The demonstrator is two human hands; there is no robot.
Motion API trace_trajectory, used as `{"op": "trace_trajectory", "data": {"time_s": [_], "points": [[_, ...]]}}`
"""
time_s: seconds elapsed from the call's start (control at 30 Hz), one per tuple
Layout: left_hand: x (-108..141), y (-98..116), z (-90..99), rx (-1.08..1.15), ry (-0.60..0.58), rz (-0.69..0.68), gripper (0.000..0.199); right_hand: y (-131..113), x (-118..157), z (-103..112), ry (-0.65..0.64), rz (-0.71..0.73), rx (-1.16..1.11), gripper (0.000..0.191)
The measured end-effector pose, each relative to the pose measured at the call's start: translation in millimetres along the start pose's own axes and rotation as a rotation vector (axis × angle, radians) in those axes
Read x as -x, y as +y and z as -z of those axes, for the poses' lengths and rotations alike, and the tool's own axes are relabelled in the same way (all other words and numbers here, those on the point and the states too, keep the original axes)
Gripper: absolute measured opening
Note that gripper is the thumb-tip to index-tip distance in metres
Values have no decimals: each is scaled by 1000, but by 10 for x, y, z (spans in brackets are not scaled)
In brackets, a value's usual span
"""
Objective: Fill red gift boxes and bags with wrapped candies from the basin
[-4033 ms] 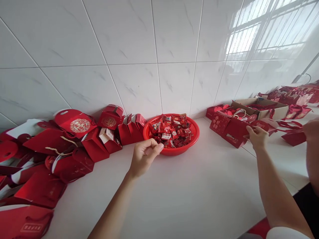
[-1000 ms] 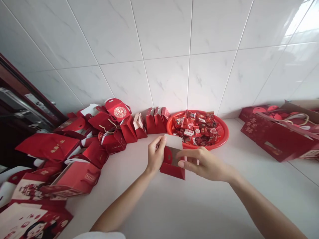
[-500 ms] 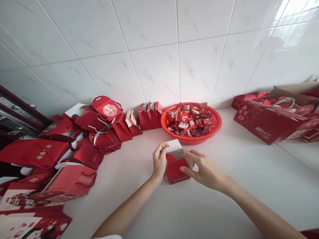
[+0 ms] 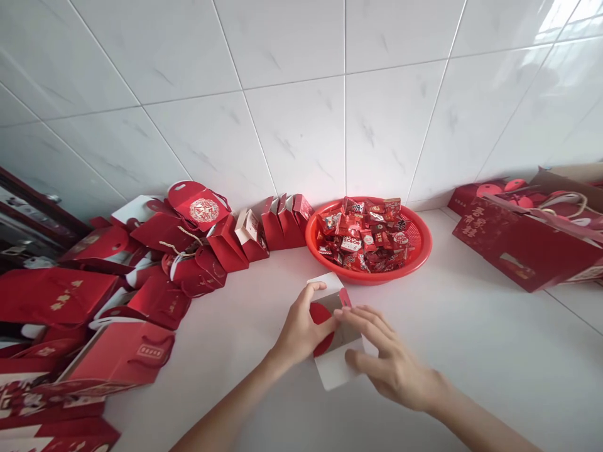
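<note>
Head view: the left side of a small box (image 4: 338, 371) is being gripped by the left hand (image 4: 298, 329), its thumb being hooked over the opening while its other fingers are being curled around the outside. By the right hand (image 4: 398, 365), the opposite side is being touched with bent fingers, its thumb being laid against the near white flap; whether a firm grip is being kept there cannot be told. The box is being held with its top open over the white countertop (image 4: 264, 402), in front of a red basket (image 4: 421, 254). Wrapped sweets (image 4: 365, 237) are being contained in the basket. Just left of it, red cartons (image 4: 282, 223) are being lined up along the tiled wall (image 4: 292, 132). Farther left, red gift boxes (image 4: 141, 355) are being heaped; on the right, a large red box (image 4: 522, 248) is being partly cut off by the frame edge.
</note>
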State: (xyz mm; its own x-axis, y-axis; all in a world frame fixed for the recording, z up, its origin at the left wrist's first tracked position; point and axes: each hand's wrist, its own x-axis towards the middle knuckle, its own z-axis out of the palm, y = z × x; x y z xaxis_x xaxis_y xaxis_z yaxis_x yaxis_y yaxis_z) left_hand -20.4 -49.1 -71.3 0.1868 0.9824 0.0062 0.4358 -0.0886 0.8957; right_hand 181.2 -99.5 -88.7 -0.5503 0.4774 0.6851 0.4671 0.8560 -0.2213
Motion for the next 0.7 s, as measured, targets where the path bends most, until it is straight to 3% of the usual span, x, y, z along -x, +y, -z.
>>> {"op": "trace_trajectory", "data": {"time_s": [0.1,0.2,0.3,0.4,0.57,0.7], "points": [[58,27,7,-10,-9,-22,54,-26,25,-41,-47,5,-112,8],[57,47,57,76,-69,58,55,-58,24,-54,-45,-70,-206,27],[-12,44,193,256,-220,142,62,-95,2,-69,34,-168,-174,19],[-127,-34,383,426,-411,138,72,-126,-2,-94,67,-229,-111,14],[-338,-319,586,485,-781,40,96,-131,108,-123,35,-238,50,52],[-426,-467,578,442,-856,-7,104,-110,206,-132,56,-348,122,76]]}}
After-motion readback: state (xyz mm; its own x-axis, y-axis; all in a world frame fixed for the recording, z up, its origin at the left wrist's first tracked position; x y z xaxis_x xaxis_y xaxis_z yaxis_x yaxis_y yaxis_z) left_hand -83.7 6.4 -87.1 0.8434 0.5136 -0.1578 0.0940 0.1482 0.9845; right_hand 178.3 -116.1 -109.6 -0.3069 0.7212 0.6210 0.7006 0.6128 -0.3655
